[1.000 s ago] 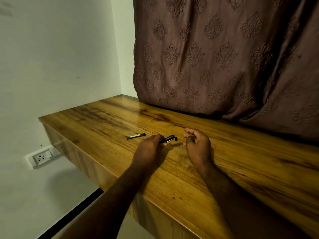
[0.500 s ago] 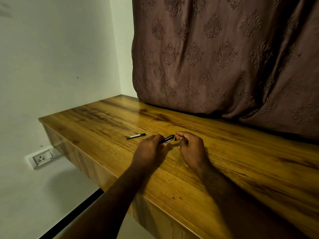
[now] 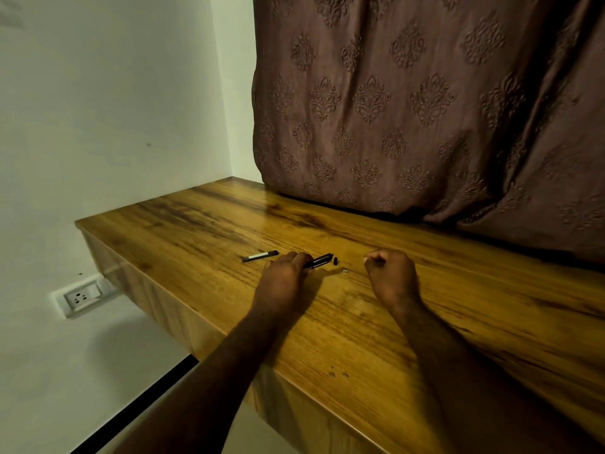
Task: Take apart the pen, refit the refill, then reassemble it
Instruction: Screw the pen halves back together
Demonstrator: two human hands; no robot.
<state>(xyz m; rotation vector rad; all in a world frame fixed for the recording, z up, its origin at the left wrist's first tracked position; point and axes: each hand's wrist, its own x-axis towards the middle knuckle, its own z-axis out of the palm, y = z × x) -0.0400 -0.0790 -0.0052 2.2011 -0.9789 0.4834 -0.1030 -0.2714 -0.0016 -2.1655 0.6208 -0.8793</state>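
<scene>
The black pen barrel (image 3: 320, 259) is being gripped at its near end by the left hand (image 3: 284, 277). The fingers are being curled round it, and the hand is being rested low on the wooden table (image 3: 360, 339). The barrel's free end is being pointed away to the right; whether that end is being touched to the wood cannot be told.

The right hand (image 3: 391, 278) is being held well to the right of the barrel, apart from it. Its fingers are being curled in toward the palm, with the thumb drawn against them. Whether anything is being pinched inside cannot be told.

A small black piece (image 3: 335, 260) is being left on the wood just beyond the barrel's free end, not touching it. A tiny pale piece (image 3: 345, 271), too small to be identified, is being left near it, between the two hands. A second black pen section (image 3: 260, 256) with a pale band is being left flat on the table, just left of the left hand's fingers and apart from them.

The back of the table is being overhung by a brown patterned curtain (image 3: 409, 109). The left side is being bounded by a white wall (image 3: 114, 126), where a white socket (image 3: 81, 295) is being shown below the table's end.
</scene>
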